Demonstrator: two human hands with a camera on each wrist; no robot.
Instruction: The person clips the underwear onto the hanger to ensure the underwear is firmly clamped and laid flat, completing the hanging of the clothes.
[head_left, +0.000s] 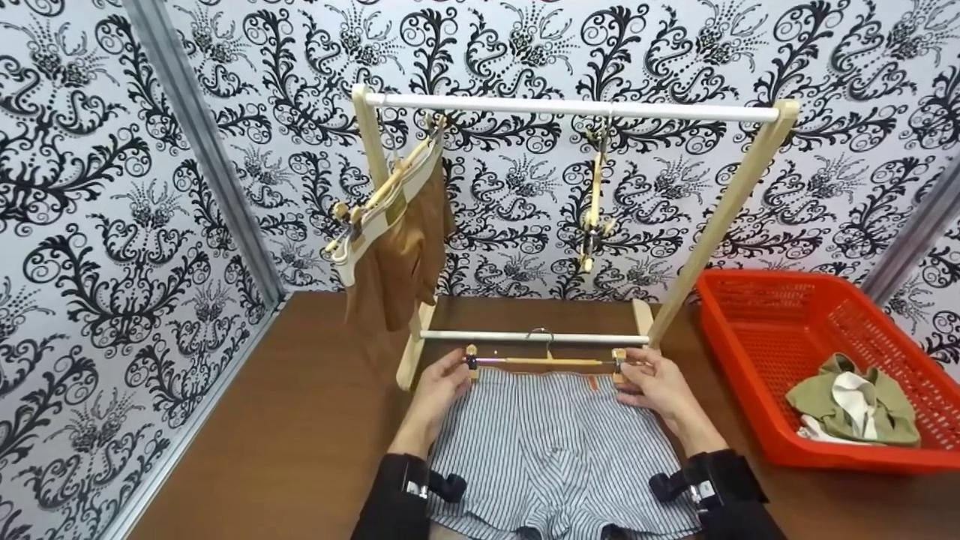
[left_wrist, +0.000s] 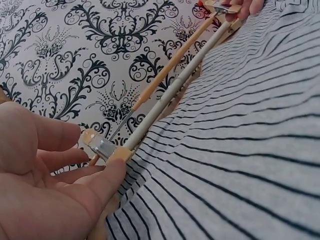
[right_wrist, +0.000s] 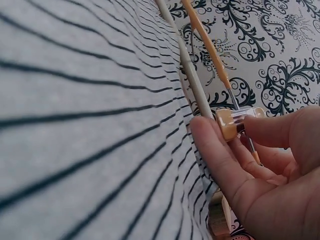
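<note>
Striped shorts [head_left: 517,435], white with dark lines, hang from a wooden clip hanger [head_left: 574,362] in front of me, waistband up. My left hand [head_left: 437,388] pinches the hanger's left clip [left_wrist: 103,146] between thumb and fingers at one end of the waistband. At the other end, my right hand [head_left: 661,388] holds the right clip [right_wrist: 229,124] the same way. Both clips appear closed on the waistband. The hanger's metal hook [head_left: 541,332] points up, overlapping the rack's lower bar in the head view.
A wooden rack [head_left: 705,225] with a white top rail [head_left: 510,103] stands behind. Brown garments [head_left: 409,251] hang on its left, a bare clip hanger [head_left: 596,191] right of centre. At right, a red basket [head_left: 739,367] holds green and white cloth [head_left: 847,401].
</note>
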